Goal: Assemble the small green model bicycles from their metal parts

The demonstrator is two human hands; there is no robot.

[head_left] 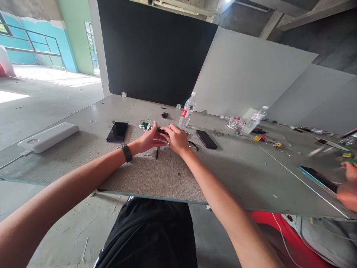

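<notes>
Head view. Both arms reach forward over the grey bench [139,175]. The left hand [149,139] and right hand [176,138] meet near the middle of the bench, thumbs almost touching.

A small dark part [161,130] sits between the two hands, just above the bench top. The fingers of both hands are curled and pinched onto it, left from the left end, right from the right end. What the part is cannot be told; it is too small and mostly covered.

The left wrist carries a dark watch [126,152].

Around the hands:
- A green circuit board [144,125] lies just beyond the left hand.
- A dark blue phone [117,131] lies flat to the left of the board.
- A black phone [206,139] lies flat to the right of the right hand.
- A thin black tool [157,152] lies on the bench below the hands.
- An upright water bottle [187,110] stands behind the right hand.
- A white power bank [48,137] lies far left, cable attached.

At the far right edge, another person's hand [347,188] rests by a third phone [318,178].
</notes>
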